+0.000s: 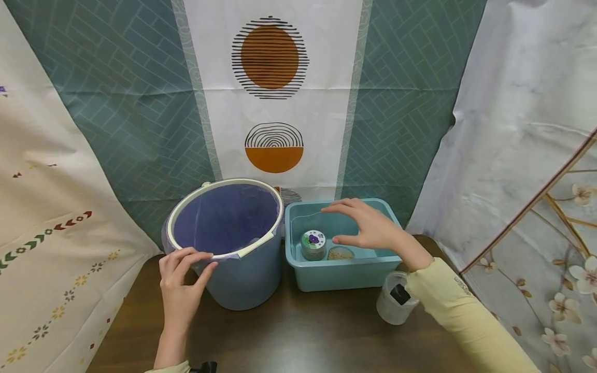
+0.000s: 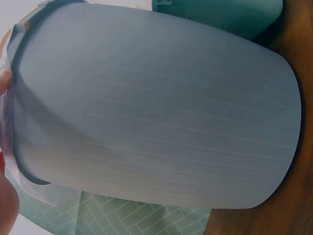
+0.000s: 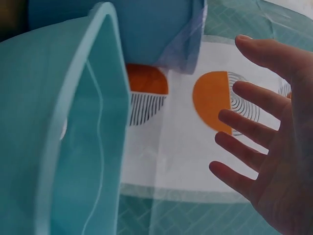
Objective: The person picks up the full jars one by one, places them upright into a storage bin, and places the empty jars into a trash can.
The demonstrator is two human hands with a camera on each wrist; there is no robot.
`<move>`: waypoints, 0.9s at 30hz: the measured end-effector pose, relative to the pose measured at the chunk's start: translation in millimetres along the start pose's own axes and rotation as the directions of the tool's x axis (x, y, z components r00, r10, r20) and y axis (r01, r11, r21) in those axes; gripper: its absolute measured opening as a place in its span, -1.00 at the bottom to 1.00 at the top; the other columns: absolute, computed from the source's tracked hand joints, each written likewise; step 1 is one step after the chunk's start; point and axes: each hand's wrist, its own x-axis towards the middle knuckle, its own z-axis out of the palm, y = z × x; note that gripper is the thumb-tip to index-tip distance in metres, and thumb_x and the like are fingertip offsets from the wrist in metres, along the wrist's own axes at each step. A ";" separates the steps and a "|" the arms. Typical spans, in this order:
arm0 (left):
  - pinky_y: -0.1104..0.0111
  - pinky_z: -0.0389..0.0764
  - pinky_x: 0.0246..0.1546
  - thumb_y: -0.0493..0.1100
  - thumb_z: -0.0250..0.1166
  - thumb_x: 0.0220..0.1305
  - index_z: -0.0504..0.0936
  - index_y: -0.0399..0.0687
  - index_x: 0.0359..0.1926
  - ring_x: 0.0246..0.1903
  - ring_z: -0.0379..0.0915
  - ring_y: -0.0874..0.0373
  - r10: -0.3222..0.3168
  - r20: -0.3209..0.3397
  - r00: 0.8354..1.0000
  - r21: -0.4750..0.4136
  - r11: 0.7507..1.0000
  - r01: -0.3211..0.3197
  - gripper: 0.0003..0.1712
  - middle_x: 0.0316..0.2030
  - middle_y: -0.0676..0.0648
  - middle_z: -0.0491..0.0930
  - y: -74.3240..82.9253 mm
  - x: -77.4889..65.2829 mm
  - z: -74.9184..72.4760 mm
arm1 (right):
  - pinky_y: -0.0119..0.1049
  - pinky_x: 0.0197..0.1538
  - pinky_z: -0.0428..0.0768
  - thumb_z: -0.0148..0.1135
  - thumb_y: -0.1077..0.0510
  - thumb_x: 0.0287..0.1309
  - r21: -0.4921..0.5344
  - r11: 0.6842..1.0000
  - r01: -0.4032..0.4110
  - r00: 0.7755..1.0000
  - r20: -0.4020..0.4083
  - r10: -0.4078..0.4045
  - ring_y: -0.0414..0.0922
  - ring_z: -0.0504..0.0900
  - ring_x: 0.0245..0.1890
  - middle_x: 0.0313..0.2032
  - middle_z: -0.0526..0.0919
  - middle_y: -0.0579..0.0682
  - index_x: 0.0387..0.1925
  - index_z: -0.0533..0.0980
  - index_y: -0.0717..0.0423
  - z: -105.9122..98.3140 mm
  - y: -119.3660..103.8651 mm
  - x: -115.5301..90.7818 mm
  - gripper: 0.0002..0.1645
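My left hand [image 1: 181, 287] grips the front-left rim of a blue-grey trash can [image 1: 242, 285], fingers over the cream ring [image 1: 239, 254] and thumb at its outer side. A thin purple bag [image 1: 228, 212] lines the can and folds out under the ring. My right hand [image 1: 370, 226] hovers over a teal basin [image 1: 340, 277], fingers spread, holding nothing; the right wrist view confirms this. Inside the basin stands a small clear jar [image 1: 313, 251] with a white, purple-flowered lid. Beside it a second, tan-coloured item [image 1: 341, 253] is partly visible.
A translucent cup [image 1: 395, 305] with something black in it stands under my right forearm, in front of the basin. All stand on a dark wooden table [image 1: 298, 331]. Patterned cloths [image 1: 270, 181] hang behind and at both sides.
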 end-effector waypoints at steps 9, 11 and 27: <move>0.49 0.16 0.13 -0.01 0.51 0.06 0.75 -0.18 -0.32 0.02 0.26 0.34 0.003 -0.005 1.000 0.000 1.000 -0.003 -0.68 -0.25 -0.24 0.55 -1.2 -0.6 0.5 | 0.21 0.30 0.38 0.36 -0.16 0.14 0.033 0.999 -0.029 1.000 0.005 0.028 0.03 0.35 0.37 0.33 0.44 -0.09 0.36 0.38 -0.21 6.4 15.7 -30.7 -0.25; 0.49 0.16 0.13 -0.04 0.52 0.05 0.75 -0.18 -0.32 0.02 0.25 0.34 -0.001 -0.001 1.000 0.003 1.000 0.001 -0.70 -0.24 -0.24 0.55 -1.0 -0.8 0.6 | 0.22 0.30 0.38 0.36 -0.16 0.15 0.032 0.999 -0.027 1.000 -0.001 0.027 0.04 0.35 0.37 0.33 0.44 -0.09 0.36 0.37 -0.21 7.9 19.3 -37.4 -0.25; 0.50 0.17 0.10 -0.09 0.54 0.02 0.76 -0.17 -0.30 0.06 0.23 0.37 -0.033 0.014 0.999 0.011 0.999 0.032 -0.73 -0.22 -0.24 0.55 0.8 -1.0 0.0 | 0.11 0.22 0.49 0.38 -0.20 0.13 0.012 0.996 -0.093 0.996 -0.003 0.093 -0.02 0.38 0.35 0.29 0.46 -0.16 0.32 0.39 -0.31 20.8 42.7 -86.3 -0.28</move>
